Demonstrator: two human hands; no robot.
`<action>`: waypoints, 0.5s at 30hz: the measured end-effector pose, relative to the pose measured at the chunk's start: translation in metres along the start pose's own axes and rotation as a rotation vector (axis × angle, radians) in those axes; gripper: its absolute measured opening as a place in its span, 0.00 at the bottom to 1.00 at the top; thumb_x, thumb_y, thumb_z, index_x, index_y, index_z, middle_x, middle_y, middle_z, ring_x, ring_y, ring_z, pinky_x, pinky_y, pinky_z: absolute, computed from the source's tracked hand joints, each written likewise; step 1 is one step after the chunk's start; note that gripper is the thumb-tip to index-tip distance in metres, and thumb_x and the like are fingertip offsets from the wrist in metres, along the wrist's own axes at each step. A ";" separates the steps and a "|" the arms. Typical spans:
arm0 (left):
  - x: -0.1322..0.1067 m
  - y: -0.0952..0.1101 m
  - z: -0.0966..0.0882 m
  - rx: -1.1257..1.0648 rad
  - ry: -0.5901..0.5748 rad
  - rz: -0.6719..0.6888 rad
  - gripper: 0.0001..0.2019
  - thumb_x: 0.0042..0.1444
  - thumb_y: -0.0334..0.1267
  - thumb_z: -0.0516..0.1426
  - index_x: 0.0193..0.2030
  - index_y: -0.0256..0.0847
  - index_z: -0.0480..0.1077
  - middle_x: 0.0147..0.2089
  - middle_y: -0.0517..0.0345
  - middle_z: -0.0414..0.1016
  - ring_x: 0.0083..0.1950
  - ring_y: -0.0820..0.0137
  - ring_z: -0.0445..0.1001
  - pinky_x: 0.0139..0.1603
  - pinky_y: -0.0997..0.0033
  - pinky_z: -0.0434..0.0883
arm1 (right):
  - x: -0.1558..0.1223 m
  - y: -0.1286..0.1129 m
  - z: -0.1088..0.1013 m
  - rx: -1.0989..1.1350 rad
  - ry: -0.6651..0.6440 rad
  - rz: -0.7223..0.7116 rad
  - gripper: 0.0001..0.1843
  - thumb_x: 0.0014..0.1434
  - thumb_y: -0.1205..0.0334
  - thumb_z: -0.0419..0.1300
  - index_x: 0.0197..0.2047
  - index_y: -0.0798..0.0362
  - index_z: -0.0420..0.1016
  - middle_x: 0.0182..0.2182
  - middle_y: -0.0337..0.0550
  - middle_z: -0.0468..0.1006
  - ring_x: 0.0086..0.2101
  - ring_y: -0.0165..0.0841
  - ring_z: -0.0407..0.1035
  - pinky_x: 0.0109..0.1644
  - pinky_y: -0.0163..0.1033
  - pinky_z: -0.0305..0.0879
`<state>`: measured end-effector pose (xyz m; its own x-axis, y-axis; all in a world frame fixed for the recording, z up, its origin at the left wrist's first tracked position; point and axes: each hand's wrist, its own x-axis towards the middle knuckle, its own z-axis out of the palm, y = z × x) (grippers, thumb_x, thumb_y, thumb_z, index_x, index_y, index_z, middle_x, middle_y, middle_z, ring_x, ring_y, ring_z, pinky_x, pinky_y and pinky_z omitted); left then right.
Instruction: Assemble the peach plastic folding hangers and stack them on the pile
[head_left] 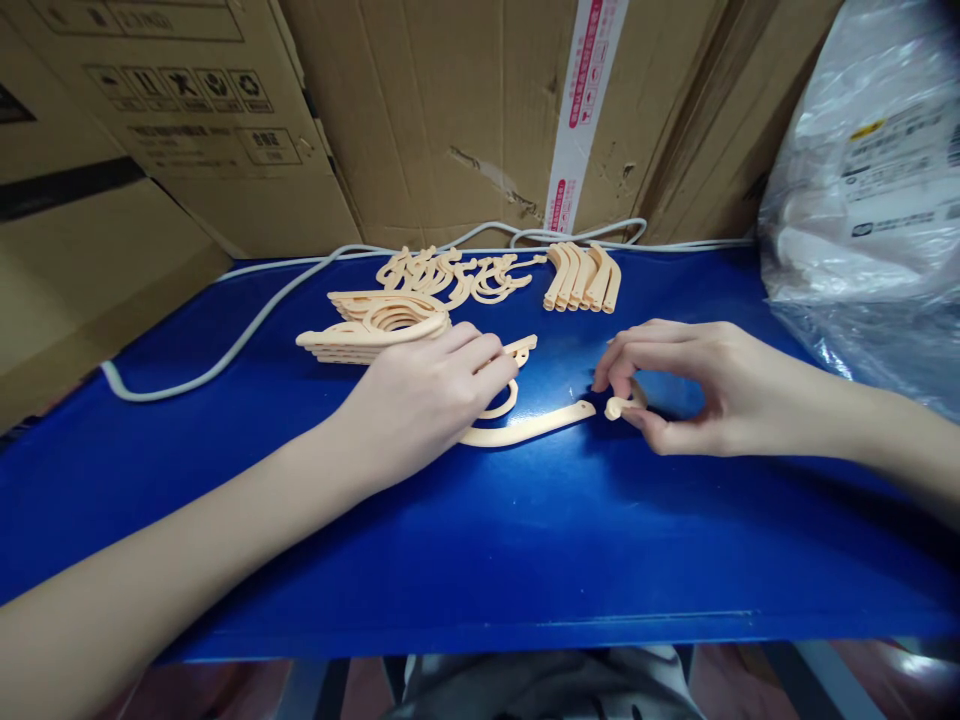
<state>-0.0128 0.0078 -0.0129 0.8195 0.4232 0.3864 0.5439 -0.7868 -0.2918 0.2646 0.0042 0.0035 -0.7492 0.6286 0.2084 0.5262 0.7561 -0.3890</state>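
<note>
My left hand (pixel 442 390), fingers curled together, presses down on a beige plastic hanger piece (pixel 504 402) with a rounded loop. Much of that piece is hidden under the hand. A curved hanger arm (pixel 532 427) reaches out from beneath the fingers to the right, a small hole at its tip. Just past that tip, my right hand (pixel 675 390) pinches a small beige hanger hook (pixel 616 407) between thumb and fingers, low over the table. Part of the hook is covered by the fingers.
Behind my left hand lies a stack of beige hanger bodies (pixel 337 347). Farther back are a pile of hooks (pixel 427 268) and a row of curved arms (pixel 581 277). A white cable (pixel 255 328) crosses the blue table (pixel 480 560). Cardboard boxes (pixel 450 110) and a plastic bag (pixel 870 180) stand behind.
</note>
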 end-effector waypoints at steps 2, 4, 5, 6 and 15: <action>0.002 0.010 0.001 -0.216 0.024 -0.059 0.10 0.68 0.33 0.52 0.46 0.33 0.74 0.46 0.48 0.78 0.49 0.58 0.76 0.48 0.60 0.74 | -0.001 -0.001 -0.001 0.011 0.005 0.036 0.03 0.54 0.66 0.60 0.35 0.52 0.71 0.34 0.41 0.78 0.33 0.33 0.72 0.38 0.37 0.66; 0.003 0.019 0.003 -0.412 0.002 -0.094 0.11 0.69 0.36 0.51 0.49 0.34 0.73 0.52 0.46 0.76 0.60 0.57 0.71 0.59 0.56 0.71 | -0.001 -0.002 -0.002 -0.005 0.006 0.044 0.02 0.56 0.64 0.60 0.35 0.52 0.71 0.32 0.40 0.78 0.32 0.32 0.72 0.37 0.37 0.66; 0.004 0.023 0.003 -0.470 -0.021 -0.100 0.12 0.69 0.37 0.52 0.51 0.34 0.72 0.56 0.45 0.73 0.65 0.55 0.67 0.64 0.54 0.68 | 0.000 -0.002 -0.002 -0.018 0.006 0.041 0.02 0.57 0.63 0.60 0.35 0.52 0.71 0.31 0.40 0.78 0.31 0.31 0.71 0.36 0.36 0.66; 0.004 0.025 0.004 -0.506 -0.045 -0.102 0.12 0.69 0.38 0.52 0.53 0.34 0.71 0.59 0.43 0.71 0.69 0.53 0.62 0.67 0.51 0.65 | 0.000 -0.002 -0.002 -0.032 0.005 0.037 0.02 0.57 0.63 0.59 0.35 0.52 0.71 0.30 0.39 0.78 0.30 0.31 0.71 0.35 0.35 0.66; 0.003 0.016 0.012 -0.546 -0.216 -0.126 0.12 0.69 0.44 0.51 0.43 0.37 0.69 0.68 0.35 0.60 0.74 0.45 0.53 0.70 0.39 0.58 | 0.000 0.003 0.001 -0.076 0.046 0.009 0.08 0.65 0.58 0.58 0.35 0.52 0.71 0.24 0.35 0.75 0.23 0.26 0.68 0.28 0.32 0.60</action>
<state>0.0008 0.0015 -0.0269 0.8040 0.5649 0.1857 0.5146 -0.8174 0.2589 0.2658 0.0058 0.0015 -0.7262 0.6416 0.2469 0.5631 0.7612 -0.3217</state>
